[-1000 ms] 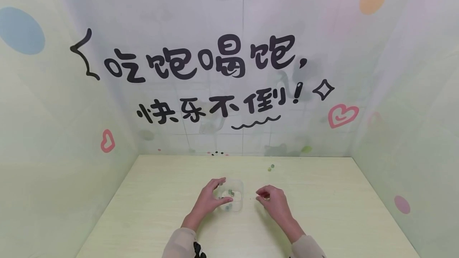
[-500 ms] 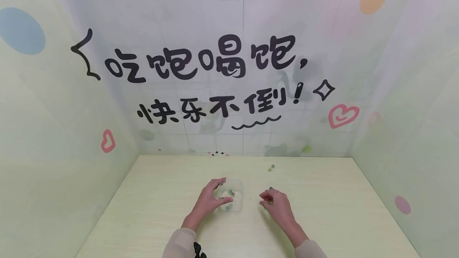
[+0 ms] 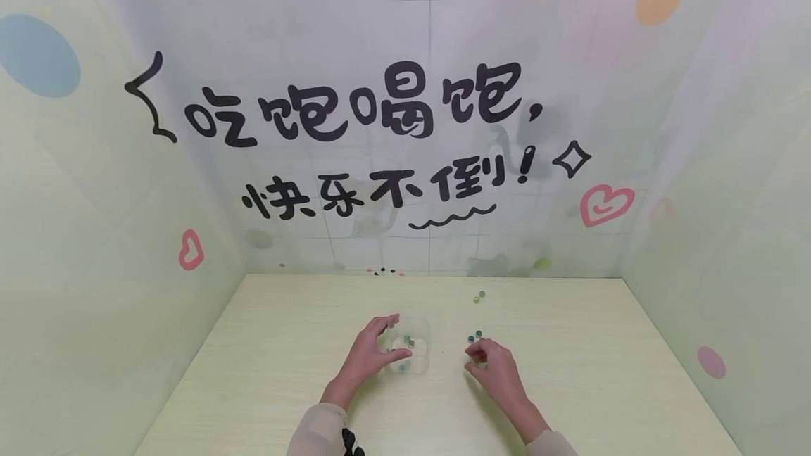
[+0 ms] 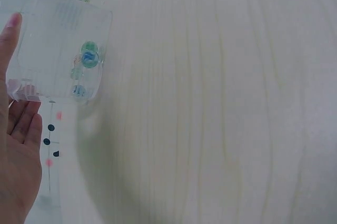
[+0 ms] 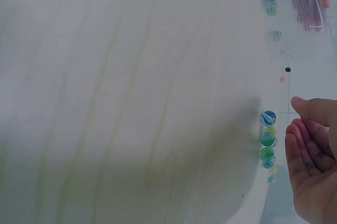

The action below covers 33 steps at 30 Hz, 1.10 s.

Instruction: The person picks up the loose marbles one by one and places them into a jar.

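My left hand [image 3: 366, 352] holds a clear plastic box [image 3: 421, 367], thumb on the near side and fingers round the far side. Several glass marbles lie in the box, and the left wrist view shows a blue-swirled marble [image 4: 90, 59] low against its wall. My right hand [image 3: 497, 366] is low over the table right of the box, its fingers loosely bent. In the right wrist view, thumb and fingertips are apart with nothing visible between them. Beside them is a row of marbles, among them a blue-striped marble [image 5: 268, 118] and a green marble [image 5: 266, 154].
Just beyond the right hand lie two dark marbles, one a bluish marble [image 3: 471, 339]. Farther back are a yellowish marble [image 3: 476, 300] and a greenish marble [image 3: 482, 294]. The pale wooden table [image 3: 253, 371] meets a printed backdrop [image 3: 380, 34] at the back and both sides.
My right hand has shifted right and slightly toward me, its fingers spreading a little. Two dark marbles beyond it have come into view. Left hand and box have stayed put.
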Each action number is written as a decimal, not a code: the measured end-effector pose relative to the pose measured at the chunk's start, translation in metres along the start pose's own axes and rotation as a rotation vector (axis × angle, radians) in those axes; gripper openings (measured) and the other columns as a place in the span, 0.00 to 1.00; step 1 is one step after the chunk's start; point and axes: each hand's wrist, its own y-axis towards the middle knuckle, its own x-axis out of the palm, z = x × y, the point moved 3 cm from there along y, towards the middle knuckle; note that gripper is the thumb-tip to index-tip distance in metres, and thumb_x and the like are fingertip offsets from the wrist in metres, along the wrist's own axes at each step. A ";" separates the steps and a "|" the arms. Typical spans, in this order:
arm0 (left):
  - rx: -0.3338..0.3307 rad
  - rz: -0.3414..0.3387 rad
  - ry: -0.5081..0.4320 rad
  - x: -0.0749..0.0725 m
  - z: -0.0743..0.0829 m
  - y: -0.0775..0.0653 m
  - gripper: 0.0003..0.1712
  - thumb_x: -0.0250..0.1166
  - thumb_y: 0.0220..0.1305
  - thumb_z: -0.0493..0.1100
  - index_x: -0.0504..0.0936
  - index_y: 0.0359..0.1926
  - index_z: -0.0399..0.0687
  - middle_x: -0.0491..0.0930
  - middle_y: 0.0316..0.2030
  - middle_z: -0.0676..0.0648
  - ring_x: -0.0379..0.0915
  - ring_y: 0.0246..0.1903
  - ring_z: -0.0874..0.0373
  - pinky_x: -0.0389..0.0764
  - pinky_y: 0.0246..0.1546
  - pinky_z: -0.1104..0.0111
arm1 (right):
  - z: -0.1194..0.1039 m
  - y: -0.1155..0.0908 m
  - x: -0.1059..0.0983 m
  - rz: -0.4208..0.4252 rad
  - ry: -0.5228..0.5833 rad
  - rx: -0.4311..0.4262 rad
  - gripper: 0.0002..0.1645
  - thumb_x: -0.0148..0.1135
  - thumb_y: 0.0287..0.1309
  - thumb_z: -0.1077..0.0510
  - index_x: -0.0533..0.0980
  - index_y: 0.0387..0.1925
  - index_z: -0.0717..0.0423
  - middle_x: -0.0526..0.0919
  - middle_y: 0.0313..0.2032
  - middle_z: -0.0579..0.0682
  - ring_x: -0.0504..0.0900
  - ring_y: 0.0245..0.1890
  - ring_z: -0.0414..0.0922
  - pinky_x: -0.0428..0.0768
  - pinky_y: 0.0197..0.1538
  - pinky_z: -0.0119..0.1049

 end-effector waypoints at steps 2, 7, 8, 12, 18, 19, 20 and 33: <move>0.007 0.002 0.006 0.000 0.000 0.000 0.44 0.78 0.51 0.53 0.72 0.67 0.42 0.77 0.59 0.42 0.73 0.62 0.44 0.77 0.63 0.48 | 0.001 0.000 0.001 -0.003 -0.008 0.000 0.13 0.75 0.45 0.68 0.82 0.34 0.57 0.84 0.33 0.47 0.81 0.34 0.41 0.84 0.39 0.31; 0.049 0.011 0.040 0.000 0.000 0.000 0.44 0.77 0.52 0.53 0.73 0.66 0.40 0.78 0.58 0.41 0.74 0.60 0.41 0.78 0.60 0.48 | 0.004 -0.002 0.002 -0.008 -0.012 0.005 0.14 0.75 0.44 0.68 0.81 0.35 0.57 0.83 0.33 0.47 0.81 0.34 0.41 0.83 0.39 0.31; 0.061 0.012 0.046 0.000 0.000 0.000 0.44 0.77 0.52 0.53 0.73 0.66 0.39 0.78 0.58 0.40 0.75 0.59 0.41 0.79 0.59 0.48 | 0.004 -0.002 0.002 -0.009 -0.007 0.011 0.15 0.75 0.44 0.68 0.81 0.35 0.57 0.83 0.34 0.47 0.81 0.35 0.41 0.83 0.40 0.31; 0.041 0.007 0.028 0.000 0.000 0.000 0.44 0.77 0.52 0.54 0.73 0.66 0.41 0.78 0.58 0.42 0.74 0.60 0.42 0.78 0.61 0.48 | 0.005 -0.003 0.003 -0.009 0.003 0.016 0.16 0.76 0.43 0.68 0.80 0.36 0.57 0.82 0.34 0.47 0.80 0.35 0.41 0.83 0.40 0.32; 0.014 0.000 0.010 0.000 0.002 0.001 0.45 0.77 0.51 0.53 0.72 0.67 0.41 0.77 0.59 0.41 0.73 0.62 0.43 0.76 0.63 0.48 | 0.007 -0.005 0.003 -0.011 -0.010 0.019 0.16 0.76 0.43 0.68 0.80 0.36 0.57 0.82 0.34 0.47 0.79 0.34 0.40 0.82 0.38 0.30; 0.012 -0.001 0.006 0.000 0.002 0.001 0.45 0.77 0.51 0.53 0.72 0.67 0.40 0.77 0.59 0.41 0.73 0.62 0.43 0.75 0.63 0.48 | 0.007 -0.005 0.003 -0.013 -0.014 0.021 0.16 0.76 0.43 0.68 0.80 0.36 0.57 0.82 0.33 0.46 0.79 0.34 0.40 0.82 0.38 0.29; 0.014 -0.001 0.006 0.000 0.002 0.001 0.45 0.77 0.51 0.53 0.72 0.67 0.39 0.77 0.59 0.40 0.73 0.62 0.43 0.75 0.63 0.48 | 0.007 -0.005 0.003 -0.014 -0.019 0.020 0.16 0.76 0.44 0.68 0.80 0.36 0.57 0.82 0.33 0.46 0.78 0.33 0.39 0.81 0.37 0.29; 0.010 0.002 0.026 -0.001 0.003 0.000 0.44 0.78 0.51 0.53 0.72 0.67 0.41 0.77 0.59 0.41 0.73 0.62 0.42 0.76 0.63 0.48 | 0.011 -0.004 0.009 -0.030 -0.047 0.000 0.13 0.74 0.44 0.70 0.81 0.33 0.55 0.83 0.31 0.45 0.79 0.31 0.37 0.82 0.36 0.27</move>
